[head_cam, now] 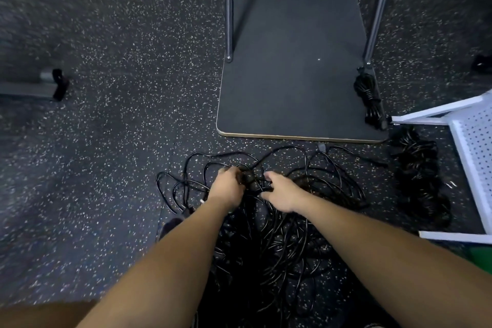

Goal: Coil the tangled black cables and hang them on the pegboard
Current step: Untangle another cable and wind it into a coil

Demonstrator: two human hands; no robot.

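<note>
We are looking down at a dark speckled floor (106, 141), both bare arms stretched forward over a heap of tangled black cables (269, 234). The heap lies on the floor right in front of us, its loops spreading out to the left, right and far side of our hands.

Our left hand (227, 186) sits at the far edge of the heap with its fingers curled down around a bunch of cable strands, grasping them. Our right hand (282, 192) is just beside it to the right, palm down on the tangle, thumb out to the side; its fingertips dip in among the strands, and we cannot tell whether they are pinching a cable or only pressing on it.

Farther off, a dark mat (292, 74) with a pale edge lies on the floor, with two metal legs (229, 8) standing on it. At the mat's near right corner rests a coiled cable bundle (370, 98). Another pile of black cable (418, 176) lies on the floor to the right, next to a white pegboard (476, 141) that sits at the right edge of the view. At the far left a grey metal bar (32, 88) with a black end lies on the floor.
</note>
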